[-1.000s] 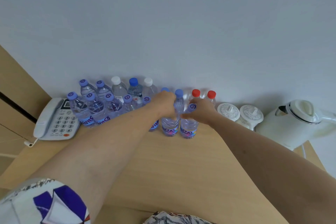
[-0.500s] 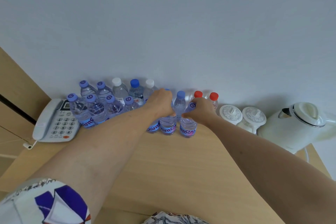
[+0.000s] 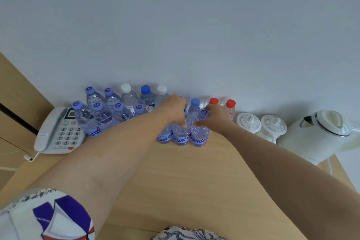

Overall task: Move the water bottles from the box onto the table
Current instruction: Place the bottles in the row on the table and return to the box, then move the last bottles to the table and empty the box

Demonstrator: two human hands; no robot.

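Observation:
Many clear water bottles with purple, blue, white and red caps stand in rows on the wooden table [image 3: 187,181] against the white wall. My left hand [image 3: 174,108] grips the top of a purple-labelled bottle [image 3: 181,135] in the front row. My right hand [image 3: 216,118] holds the neck of the neighbouring purple-capped bottle [image 3: 199,135], which stands on the table. Another bottle [image 3: 164,137] stands just left of these, partly hidden by my left arm. The box is not in view.
A white desk phone [image 3: 58,132] lies at the left end of the bottles. Two white lidded cups [image 3: 261,124] and a white kettle [image 3: 319,132] stand at the right. Two red-capped bottles [image 3: 222,104] stand behind my right hand.
Both hands have pushed their two bottles slightly further back and left, into line beside the front-row bottles. The view has shifted a little.

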